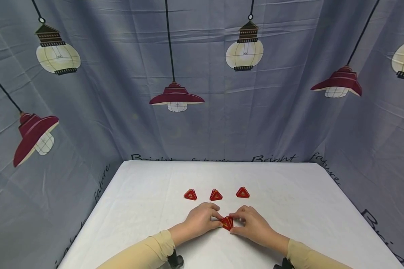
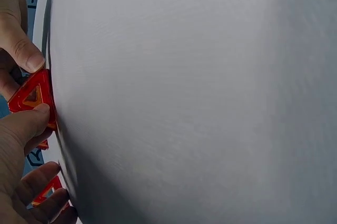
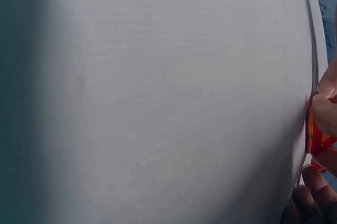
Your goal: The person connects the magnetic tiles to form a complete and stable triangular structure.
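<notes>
Both hands meet over a red triangular magnetic tile piece (image 1: 227, 223) near the front middle of the white table. My left hand (image 1: 202, 219) pinches its left side between thumb and fingers. On the other side, my right hand (image 1: 252, 226) grips it with thumb and forefinger. In the left wrist view, the piece (image 2: 37, 98) has a red frame around a smaller orange triangle, and the left thumb presses on its face. Fingertips cover much of the piece (image 3: 314, 132) in the right wrist view, so its full shape is hidden there.
Three similar red triangular pieces lie in a row beyond the hands: one at left (image 1: 190, 194), one in the middle (image 1: 216, 195) and one at right (image 1: 242, 192). A white cloth covers the table (image 1: 148, 183). Behind it hangs a grey-blue curtain (image 1: 202, 134) printed with lamps.
</notes>
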`<action>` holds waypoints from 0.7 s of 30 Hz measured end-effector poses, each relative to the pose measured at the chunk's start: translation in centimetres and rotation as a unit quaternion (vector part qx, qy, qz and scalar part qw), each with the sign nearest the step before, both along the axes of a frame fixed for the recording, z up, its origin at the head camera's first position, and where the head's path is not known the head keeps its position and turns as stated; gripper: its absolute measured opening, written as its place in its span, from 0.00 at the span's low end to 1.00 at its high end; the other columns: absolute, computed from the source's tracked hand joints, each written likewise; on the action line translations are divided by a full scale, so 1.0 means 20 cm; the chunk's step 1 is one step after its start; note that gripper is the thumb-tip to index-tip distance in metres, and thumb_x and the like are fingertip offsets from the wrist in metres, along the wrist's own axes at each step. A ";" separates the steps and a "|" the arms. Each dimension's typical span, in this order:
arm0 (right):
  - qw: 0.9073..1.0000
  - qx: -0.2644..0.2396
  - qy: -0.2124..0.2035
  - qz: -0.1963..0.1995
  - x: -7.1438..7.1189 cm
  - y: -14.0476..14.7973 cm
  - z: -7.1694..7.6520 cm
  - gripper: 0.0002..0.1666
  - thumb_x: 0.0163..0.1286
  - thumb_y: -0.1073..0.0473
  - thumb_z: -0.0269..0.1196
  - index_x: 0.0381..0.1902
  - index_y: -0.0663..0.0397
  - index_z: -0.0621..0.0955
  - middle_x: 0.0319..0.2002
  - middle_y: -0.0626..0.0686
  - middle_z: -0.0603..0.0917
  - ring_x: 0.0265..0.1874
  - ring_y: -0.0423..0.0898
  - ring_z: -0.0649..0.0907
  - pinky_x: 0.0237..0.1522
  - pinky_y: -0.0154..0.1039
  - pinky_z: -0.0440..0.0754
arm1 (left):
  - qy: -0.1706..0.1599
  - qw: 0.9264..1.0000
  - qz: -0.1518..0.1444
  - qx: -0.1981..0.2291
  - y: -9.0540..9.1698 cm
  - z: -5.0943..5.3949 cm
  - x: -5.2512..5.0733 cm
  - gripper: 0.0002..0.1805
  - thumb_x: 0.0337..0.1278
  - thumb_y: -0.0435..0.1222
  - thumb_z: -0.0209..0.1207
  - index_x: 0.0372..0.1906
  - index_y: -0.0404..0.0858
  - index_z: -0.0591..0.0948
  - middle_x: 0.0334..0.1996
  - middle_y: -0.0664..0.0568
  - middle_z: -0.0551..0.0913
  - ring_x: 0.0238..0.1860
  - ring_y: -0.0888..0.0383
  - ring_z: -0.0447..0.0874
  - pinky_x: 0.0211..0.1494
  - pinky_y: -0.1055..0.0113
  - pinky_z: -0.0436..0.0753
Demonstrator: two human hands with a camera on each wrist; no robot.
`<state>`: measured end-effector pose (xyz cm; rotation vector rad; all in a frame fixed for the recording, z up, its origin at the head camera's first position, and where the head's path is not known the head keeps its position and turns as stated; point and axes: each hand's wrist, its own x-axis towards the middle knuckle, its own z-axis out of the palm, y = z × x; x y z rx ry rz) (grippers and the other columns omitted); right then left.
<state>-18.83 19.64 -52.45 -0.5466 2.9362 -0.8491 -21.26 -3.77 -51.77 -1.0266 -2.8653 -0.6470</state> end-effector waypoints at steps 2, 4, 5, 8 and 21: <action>1.000 -0.004 -0.005 0.001 0.00 0.01 0.00 0.29 0.54 0.41 0.79 0.53 0.43 0.89 0.37 0.39 0.76 0.37 0.40 0.71 0.34 0.34 0.72 | 0.002 1.000 0.003 -0.006 0.00 0.00 0.00 0.10 0.59 0.49 0.72 0.44 0.54 0.93 0.56 0.58 0.84 0.60 0.60 0.78 0.59 0.63 0.79; 1.000 -0.007 -0.009 0.003 0.00 0.01 0.00 0.29 0.55 0.42 0.79 0.55 0.43 0.89 0.37 0.39 0.76 0.37 0.40 0.71 0.34 0.34 0.72 | 0.008 1.000 0.001 -0.011 0.01 0.00 0.00 0.10 0.59 0.49 0.72 0.44 0.54 0.93 0.56 0.58 0.84 0.60 0.60 0.78 0.59 0.63 0.79; 1.000 -0.008 -0.012 0.004 0.00 0.02 0.00 0.29 0.56 0.43 0.79 0.55 0.43 0.88 0.37 0.39 0.76 0.37 0.40 0.71 0.34 0.34 0.72 | 0.012 1.000 -0.001 -0.014 0.02 0.00 0.00 0.10 0.59 0.49 0.71 0.44 0.54 0.93 0.56 0.58 0.84 0.59 0.60 0.78 0.58 0.63 0.79; 1.000 -0.008 -0.018 0.002 0.00 0.04 0.00 0.29 0.56 0.44 0.79 0.55 0.44 0.88 0.37 0.38 0.76 0.36 0.40 0.71 0.34 0.35 0.72 | 0.027 0.999 -0.008 -0.024 0.05 0.01 -0.01 0.11 0.60 0.50 0.71 0.45 0.54 0.92 0.54 0.58 0.84 0.56 0.60 0.78 0.56 0.65 0.78; 0.997 -0.017 -0.015 -0.075 -0.02 0.27 -0.01 0.29 0.55 0.52 0.80 0.56 0.49 0.87 0.40 0.38 0.81 0.36 0.40 0.73 0.36 0.37 0.74 | -0.021 1.000 0.000 -0.007 0.34 0.00 -0.05 0.11 0.66 0.47 0.66 0.49 0.52 0.91 0.37 0.67 0.88 0.28 0.73 0.72 0.27 0.73 0.70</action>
